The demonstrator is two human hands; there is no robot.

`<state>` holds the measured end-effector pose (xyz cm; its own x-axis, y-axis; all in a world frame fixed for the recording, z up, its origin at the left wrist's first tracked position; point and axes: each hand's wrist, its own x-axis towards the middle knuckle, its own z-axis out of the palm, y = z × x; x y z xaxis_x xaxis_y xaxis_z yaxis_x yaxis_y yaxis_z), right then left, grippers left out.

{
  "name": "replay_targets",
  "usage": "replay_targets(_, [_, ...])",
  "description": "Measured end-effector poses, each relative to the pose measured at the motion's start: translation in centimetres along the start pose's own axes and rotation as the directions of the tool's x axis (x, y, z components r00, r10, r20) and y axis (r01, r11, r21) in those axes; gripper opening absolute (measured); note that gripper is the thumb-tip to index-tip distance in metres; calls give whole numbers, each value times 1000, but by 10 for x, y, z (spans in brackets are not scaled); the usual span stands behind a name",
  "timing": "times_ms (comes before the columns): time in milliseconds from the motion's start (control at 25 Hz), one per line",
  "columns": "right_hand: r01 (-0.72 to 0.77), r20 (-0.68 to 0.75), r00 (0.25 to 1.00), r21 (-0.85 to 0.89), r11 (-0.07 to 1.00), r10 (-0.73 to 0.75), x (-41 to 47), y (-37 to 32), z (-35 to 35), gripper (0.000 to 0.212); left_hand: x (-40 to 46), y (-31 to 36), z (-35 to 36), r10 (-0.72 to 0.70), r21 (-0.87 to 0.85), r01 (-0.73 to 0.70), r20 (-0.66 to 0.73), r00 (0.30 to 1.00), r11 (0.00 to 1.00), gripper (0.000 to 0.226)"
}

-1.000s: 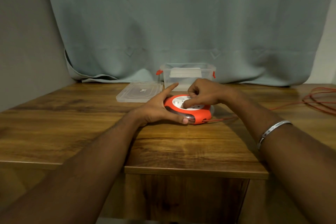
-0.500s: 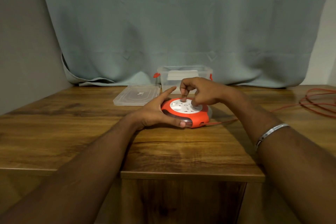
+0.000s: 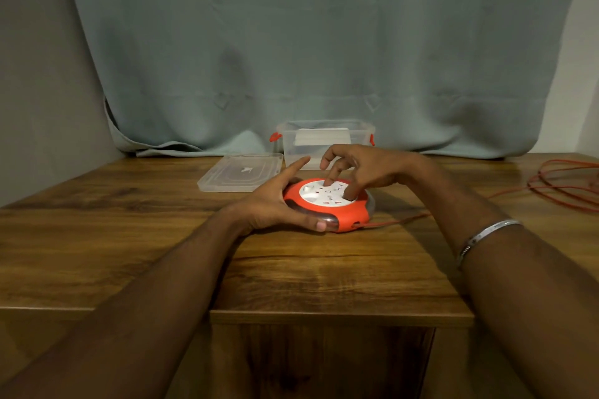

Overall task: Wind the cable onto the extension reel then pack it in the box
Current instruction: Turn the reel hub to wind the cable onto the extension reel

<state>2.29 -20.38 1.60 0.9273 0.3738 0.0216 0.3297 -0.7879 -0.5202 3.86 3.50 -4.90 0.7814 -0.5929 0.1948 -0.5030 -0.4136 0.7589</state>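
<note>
Dim warm light, soft focus, bowed edges

Flat orange reel [image 3: 327, 207]; trailing cable [image 3: 551, 191]
</note>
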Motion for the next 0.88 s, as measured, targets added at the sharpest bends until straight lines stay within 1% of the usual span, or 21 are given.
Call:
replay_targets(160, [-23,-10,1000,-32,999,23,-4,-3,1,68,0,1,0,-10,-9,10,7,1000,1000,130])
replay_targets(360, [-14,-63,998,-92,996,8,0,-6,7,53,-2,1,0,4,-16,-4,-2,1000,1000,130])
replay_targets(520, [-32,-85,996,-145,989,20,0,-9,11,51,-2,2,0,-4,-27,4,4,1000,1000,130])
replay_targets(720, [-20,-146,989,-263,965,-19,4,-17,20,32,-3,3,0,2,-38,-2,-2,1000,999,129])
replay_targets(880, [8,-194,979,-292,956,-67,10,-20,29,38,-3,4,-1,-2,-41,2,6,1000,999,128])
